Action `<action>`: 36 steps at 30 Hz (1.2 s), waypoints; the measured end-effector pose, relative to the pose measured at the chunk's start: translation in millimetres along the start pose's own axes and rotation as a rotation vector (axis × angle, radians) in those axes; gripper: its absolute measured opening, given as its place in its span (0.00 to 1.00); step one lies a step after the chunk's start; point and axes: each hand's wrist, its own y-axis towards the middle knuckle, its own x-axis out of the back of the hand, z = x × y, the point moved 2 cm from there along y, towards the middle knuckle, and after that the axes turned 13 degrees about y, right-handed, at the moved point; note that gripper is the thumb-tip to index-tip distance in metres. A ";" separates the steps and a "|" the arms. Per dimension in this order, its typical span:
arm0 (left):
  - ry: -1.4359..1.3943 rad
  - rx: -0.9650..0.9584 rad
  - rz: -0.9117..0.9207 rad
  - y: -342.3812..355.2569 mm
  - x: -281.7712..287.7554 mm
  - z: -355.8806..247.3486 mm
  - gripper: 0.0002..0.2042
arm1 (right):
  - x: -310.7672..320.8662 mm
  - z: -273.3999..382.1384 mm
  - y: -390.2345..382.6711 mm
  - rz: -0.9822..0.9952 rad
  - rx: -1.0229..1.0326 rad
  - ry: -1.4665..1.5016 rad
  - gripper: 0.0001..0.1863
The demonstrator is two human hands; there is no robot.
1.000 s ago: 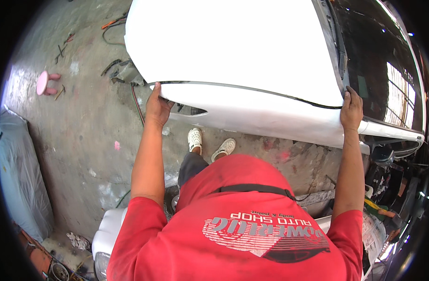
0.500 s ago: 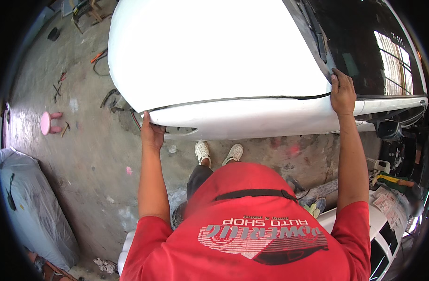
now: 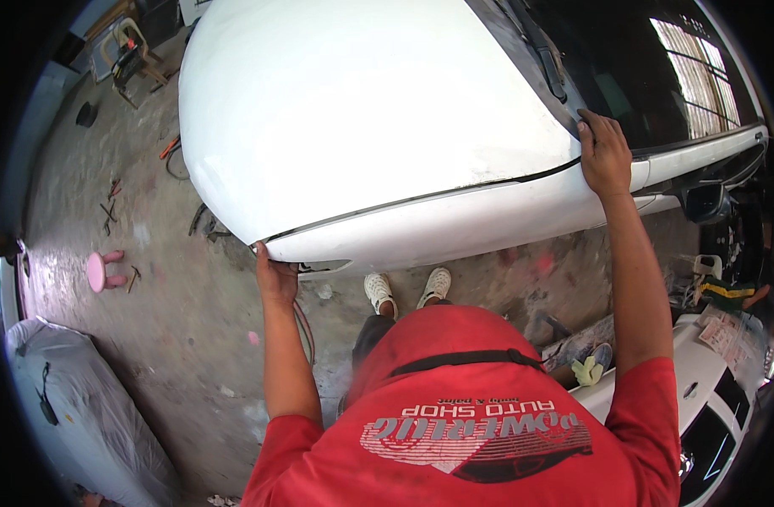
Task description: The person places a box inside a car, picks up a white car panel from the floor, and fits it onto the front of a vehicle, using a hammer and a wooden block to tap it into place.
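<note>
Fingers (image 3: 591,133) of the right hand (image 3: 605,156) are curled over the rear corner of the white car hood (image 3: 362,118), next to the dark windshield (image 3: 649,76) and its wiper (image 3: 543,51). Fingers of the left hand (image 3: 276,277) are tucked under the hood's front corner and grip its lower edge; the thumb side shows, the fingertips are hidden beneath the panel. Both hands grasp the hood, which is held raised in front of the person, its glossy painted face turned toward the camera and a dark seam running along its near edge.

Below the hood lies a stained grey concrete floor (image 3: 176,321). A red hose (image 3: 304,329) trails down just beside the left forearm. A pink stool (image 3: 101,270) stands on the floor to the left, with small hand tools (image 3: 112,203) scattered near it. A covered object under a grey sheet (image 3: 74,406) occupies the lower left. Another white car (image 3: 708,380) sits at the lower right, with a yellow-green glove (image 3: 590,369) resting on it.
</note>
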 end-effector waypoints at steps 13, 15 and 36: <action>0.039 -0.011 0.007 -4.5 -4.2 -1.2 0.36 | 2.5 1.1 -0.1 -0.025 -0.009 0.036 0.14; 0.033 -0.001 -0.021 -6.6 -7.6 -1.9 0.35 | 2.1 2.3 0.5 -0.020 -0.004 0.034 0.14; -0.027 0.009 0.017 -14.1 -18.2 -5.8 0.32 | 4.1 3.4 0.3 -0.002 -0.014 0.023 0.14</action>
